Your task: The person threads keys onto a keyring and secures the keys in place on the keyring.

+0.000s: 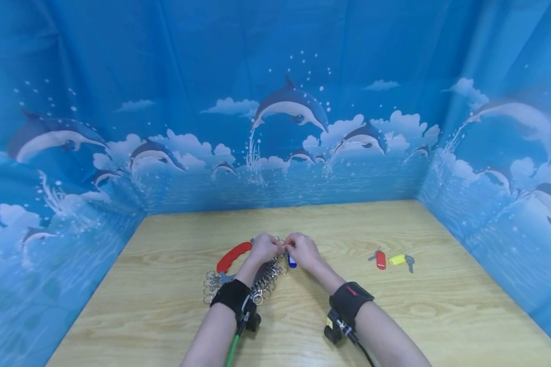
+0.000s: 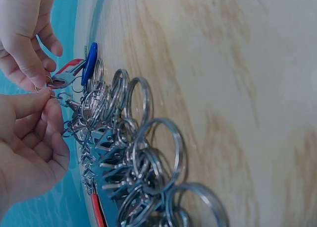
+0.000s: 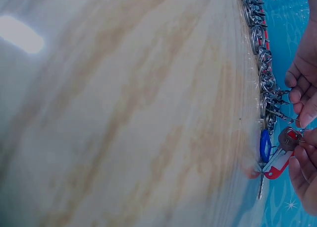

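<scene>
A key holder with a red handle (image 1: 234, 256) and many metal rings (image 2: 158, 155) lies on the table. My left hand (image 1: 264, 248) reaches over it and pinches a small metal ring between thumb and forefinger. Right beside it, my right hand (image 1: 303, 250) pinches the thin ring of a key (image 3: 287, 139) with a red key tag (image 3: 279, 167). The fingertips of both hands nearly meet at these rings; whether the rings are linked is too small to tell. A blue key tag (image 2: 89, 63) hangs at the holder's near end, just below the hands.
On the wooden table (image 1: 441, 316), to the right, lie a red key tag (image 1: 380, 260) with a key and a yellow key tag (image 1: 397, 259) with a key. A blue dolphin-print curtain (image 1: 275, 188) encloses the table's back and sides.
</scene>
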Tool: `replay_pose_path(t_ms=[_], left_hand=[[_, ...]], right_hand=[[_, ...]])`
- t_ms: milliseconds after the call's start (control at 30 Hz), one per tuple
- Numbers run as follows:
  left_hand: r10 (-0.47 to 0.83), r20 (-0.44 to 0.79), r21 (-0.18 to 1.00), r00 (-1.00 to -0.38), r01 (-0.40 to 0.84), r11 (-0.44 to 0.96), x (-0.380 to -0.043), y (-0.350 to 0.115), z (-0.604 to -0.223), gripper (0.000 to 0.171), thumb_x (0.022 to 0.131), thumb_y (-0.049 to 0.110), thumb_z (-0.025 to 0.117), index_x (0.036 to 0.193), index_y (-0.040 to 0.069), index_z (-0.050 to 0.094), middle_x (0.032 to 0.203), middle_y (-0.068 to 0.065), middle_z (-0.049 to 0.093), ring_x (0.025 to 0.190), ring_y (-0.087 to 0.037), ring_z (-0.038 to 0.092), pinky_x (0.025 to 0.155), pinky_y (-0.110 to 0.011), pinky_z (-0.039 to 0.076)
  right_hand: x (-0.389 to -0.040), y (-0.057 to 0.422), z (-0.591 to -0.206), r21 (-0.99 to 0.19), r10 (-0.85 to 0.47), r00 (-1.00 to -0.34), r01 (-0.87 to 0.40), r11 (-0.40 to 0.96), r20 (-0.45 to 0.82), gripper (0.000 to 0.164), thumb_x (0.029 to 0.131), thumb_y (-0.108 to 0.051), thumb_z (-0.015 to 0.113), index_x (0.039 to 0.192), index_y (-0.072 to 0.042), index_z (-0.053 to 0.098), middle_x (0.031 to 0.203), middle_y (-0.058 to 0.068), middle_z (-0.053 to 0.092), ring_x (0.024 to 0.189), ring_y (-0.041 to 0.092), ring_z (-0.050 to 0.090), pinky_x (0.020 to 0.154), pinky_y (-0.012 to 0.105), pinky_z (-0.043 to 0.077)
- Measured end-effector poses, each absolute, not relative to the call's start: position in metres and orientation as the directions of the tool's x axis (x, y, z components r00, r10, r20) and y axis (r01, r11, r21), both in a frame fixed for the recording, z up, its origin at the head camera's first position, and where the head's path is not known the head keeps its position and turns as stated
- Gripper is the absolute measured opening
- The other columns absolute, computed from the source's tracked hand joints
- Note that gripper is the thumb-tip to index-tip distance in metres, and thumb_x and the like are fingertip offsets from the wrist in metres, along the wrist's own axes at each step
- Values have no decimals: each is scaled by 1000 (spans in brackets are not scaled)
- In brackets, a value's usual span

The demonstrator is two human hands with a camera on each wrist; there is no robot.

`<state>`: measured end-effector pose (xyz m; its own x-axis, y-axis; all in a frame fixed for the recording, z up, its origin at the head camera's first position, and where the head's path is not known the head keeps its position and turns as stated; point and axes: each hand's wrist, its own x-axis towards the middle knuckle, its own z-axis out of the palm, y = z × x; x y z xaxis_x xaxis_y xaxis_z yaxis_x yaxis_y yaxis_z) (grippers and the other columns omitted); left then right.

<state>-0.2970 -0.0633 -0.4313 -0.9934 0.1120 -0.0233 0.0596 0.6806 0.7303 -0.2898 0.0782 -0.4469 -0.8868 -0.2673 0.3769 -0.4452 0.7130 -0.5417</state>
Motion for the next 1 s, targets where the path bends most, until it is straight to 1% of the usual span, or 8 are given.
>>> replay_pose_path(t_ms=[67,200,267,333,433,700,900,1000], left_hand=[[113,-19,731,-993,63,679,-296,-64,-431,8,78,5,67,72,3,72,69,-1,63,64,-14,53,58,-24,40],[106,-35,747,-994,44,663,-295,-65,-430,8,77,3,66,74,3,73,66,-2,63,61,-14,53,52,-23,39],[99,-47,759,-994,28,651,-295,-66,-429,9,77,1,65,74,3,73,64,-2,62,58,-14,52,50,-22,38],[94,-62,770,-994,13,637,-295,-66,-429,9,77,1,65,72,2,72,61,-2,60,56,-13,51,48,-22,36],[94,-70,779,-993,4,626,-295,-66,-429,10,77,2,65,70,1,71,58,-2,58,52,-13,49,46,-22,35],[90,-79,791,-993,-7,612,-295,-65,-430,11,77,2,66,68,-3,70,56,-1,57,52,-13,49,47,-22,36],[76,-55,786,-996,4,619,-294,-64,-429,22,76,4,66,54,1,62,49,1,51,49,-13,44,48,-23,33],[82,-14,784,-997,40,620,-294,-64,-430,21,76,5,65,56,1,63,50,2,49,50,-13,42,49,-23,32]], right_hand=[[-290,78,-448,-528,-277,-876,-463,712,395,4,81,-3,64,82,-5,67,84,6,64,78,23,61,72,35,49],[-290,77,-449,-517,-284,-866,-479,709,412,4,80,-4,65,80,-6,67,83,5,64,78,22,61,71,35,49],[-290,77,-449,-512,-287,-865,-481,712,413,4,81,-4,65,80,-7,67,83,5,63,77,21,61,71,34,48],[-290,77,-449,-508,-293,-864,-483,714,410,2,81,-5,65,81,-5,67,82,4,63,77,21,60,70,34,48],[-290,77,-450,-506,-301,-863,-486,713,405,4,81,-6,66,83,-3,67,81,4,62,75,19,60,68,32,48],[-288,78,-449,-517,-311,-865,-489,702,394,5,81,-7,67,84,-3,67,79,1,60,72,16,57,66,29,47],[-289,80,-449,-523,-308,-867,-485,701,392,5,82,-10,68,83,-5,67,82,2,61,75,18,58,69,31,47],[-290,80,-449,-563,-275,-882,-458,687,382,4,83,-9,66,83,-5,67,85,4,63,77,19,59,71,33,48]])
